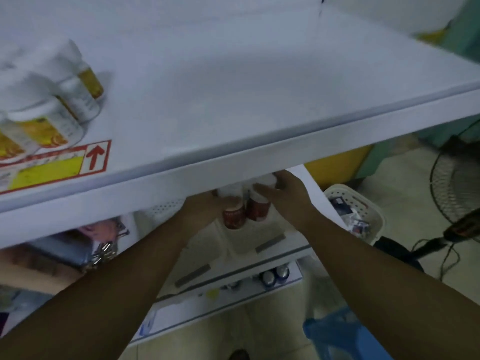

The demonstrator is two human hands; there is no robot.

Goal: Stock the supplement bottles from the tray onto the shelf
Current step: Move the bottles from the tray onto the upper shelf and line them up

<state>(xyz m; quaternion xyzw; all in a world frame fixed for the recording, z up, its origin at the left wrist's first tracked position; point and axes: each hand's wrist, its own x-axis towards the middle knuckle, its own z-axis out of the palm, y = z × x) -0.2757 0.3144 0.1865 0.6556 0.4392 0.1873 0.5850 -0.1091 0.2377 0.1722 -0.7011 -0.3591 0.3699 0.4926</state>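
Two red-labelled supplement bottles with white caps stand side by side under the front lip of the white upper shelf (233,105). My left hand (205,206) is on the left bottle (233,216), and my right hand (285,196) is on the right bottle (258,209). Each hand's fingers curl round the top of its bottle, though the shelf lip hides part of the caps and fingertips. Both bottles sit over a white tray (249,245) on the lower shelf. Several yellow-labelled bottles (52,105) stand at the upper shelf's left end.
A red arrow sticker (96,158) marks the upper shelf's front left. A white basket (363,211) with small packets stands on the floor at the right, next to a black floor fan (457,188). A blue plastic bag (342,333) lies low at the right.
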